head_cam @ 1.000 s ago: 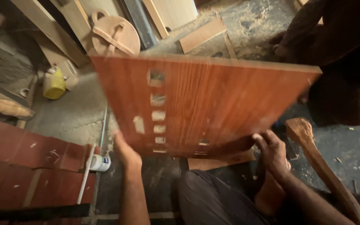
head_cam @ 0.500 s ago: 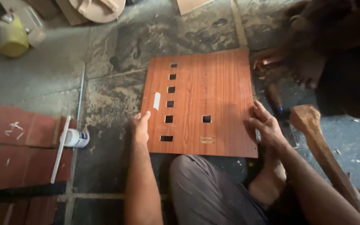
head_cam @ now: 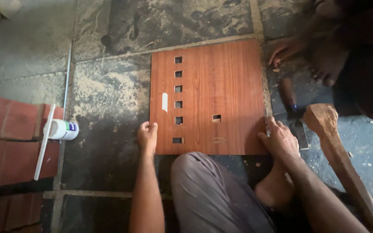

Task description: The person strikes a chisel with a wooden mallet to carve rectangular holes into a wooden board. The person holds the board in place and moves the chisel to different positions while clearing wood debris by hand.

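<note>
**Panel Lowered Flat to the Floor**

Stone paving, grey and dusted with sawdust, fills the frame; the floor point(head_cam: 109, 99) now carries the full weight of the panel point(head_cam: 229, 86).

**Change of state.** One second ago the panel stood tilted on its lower edge, raised toward the camera, with both hands supporting it from below. Half a second ago it was nearly flat. It now lies flat at frame centre, veneered face up, its near edge touching the person's knee point(head_cam: 195, 172).

**Panel.** Reddish-brown, roughly square. A column of six small rectangular cut-outs runs down its left part; a seventh cut-out sits lower centre. A pale strip point(head_cam: 165, 102) lies left of the column.

**Hands.**
- Left hand point(head_cam: 146, 137): at the lower-left edge of the panel, fingers curled onto the edge, grasping it lightly.
- Right hand point(head_cam: 279, 139): at the lower-right corner, fingers spread and resting on the edge; not clenched.

**Judgement.** With the panel bearing on the floor, the hands no longer support it; they appear to steady or square it.

**Surroundings.**
- White tube point(head_cam: 63, 129) and white stick point(head_cam: 44, 144): left of frame, beside red boards point(head_cam: 5, 142).
- Chisel point(head_cam: 292, 112): just right of the panel.
- Wooden piece point(head_cam: 337, 151): lower right.
- Another person's hand point(head_cam: 286, 49): upper right, near the panel's far corner.
</note>
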